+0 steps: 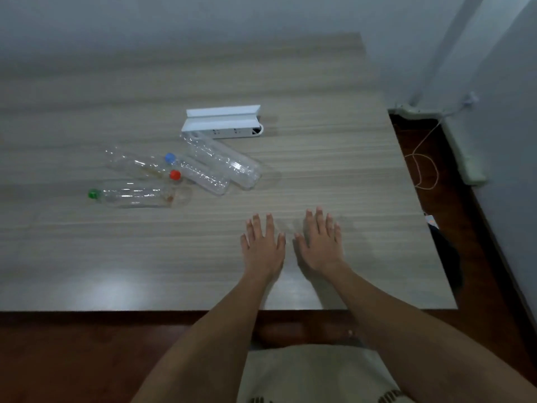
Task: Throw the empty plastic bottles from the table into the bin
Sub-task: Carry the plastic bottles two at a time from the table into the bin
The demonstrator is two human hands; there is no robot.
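Four clear plastic bottles lie on their sides left of centre on the counter (334,158): a green-capped bottle (136,195) nearest, a red-capped bottle (142,165), a blue-capped bottle (197,175) and a larger capless bottle (223,161) just below a white power strip (223,123). Both the left hand (263,245) and the right hand (319,242) rest flat, fingers spread, grasping nothing. No bin is visible. Best to reach left and up, grip one bottle around its middle lightly, since thin empty plastic crumples and rolls, and avoid nudging its neighbours.
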